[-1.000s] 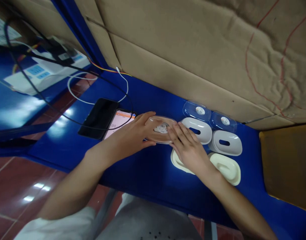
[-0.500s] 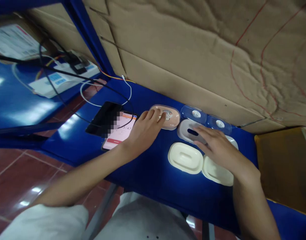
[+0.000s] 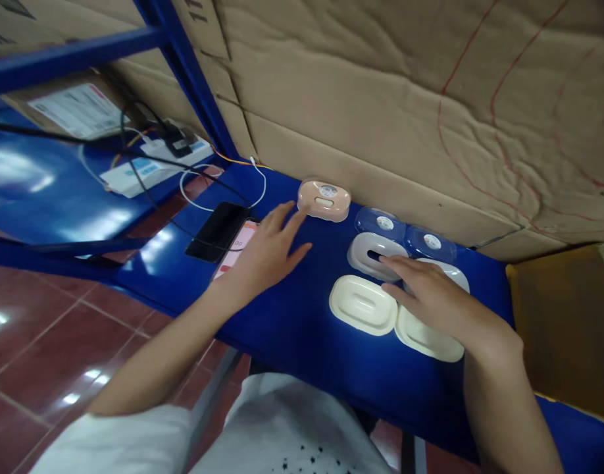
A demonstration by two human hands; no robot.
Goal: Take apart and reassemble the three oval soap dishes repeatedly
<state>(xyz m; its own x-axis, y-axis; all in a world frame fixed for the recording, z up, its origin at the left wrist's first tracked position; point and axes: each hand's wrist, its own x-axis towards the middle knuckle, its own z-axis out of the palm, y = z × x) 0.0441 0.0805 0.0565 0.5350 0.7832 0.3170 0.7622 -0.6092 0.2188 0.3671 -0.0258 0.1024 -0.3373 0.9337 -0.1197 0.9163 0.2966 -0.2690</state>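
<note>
Peach plastic shows through the clear lid of the covered dish [image 3: 324,201], resting on the blue tabletop [image 3: 292,322] at two o'clock from the left hand [image 3: 270,247]. It looks fully put together. By the same dial, two clear covers [image 3: 370,217] and two white pieces [image 3: 357,257] lie around three o'clock, with two cream trays [image 3: 364,306] at four; these appear not yet joined. The left forearm reaches towards two o'clock, its fingers fanned apart and holding nothing; whether the foremost fingertip touches the dish is unclear. The right hand [image 3: 425,286], bent at the wrist, points to ten o'clock over the white pieces, thumb parted from its fingers; whether they grip one cannot be told.
</note>
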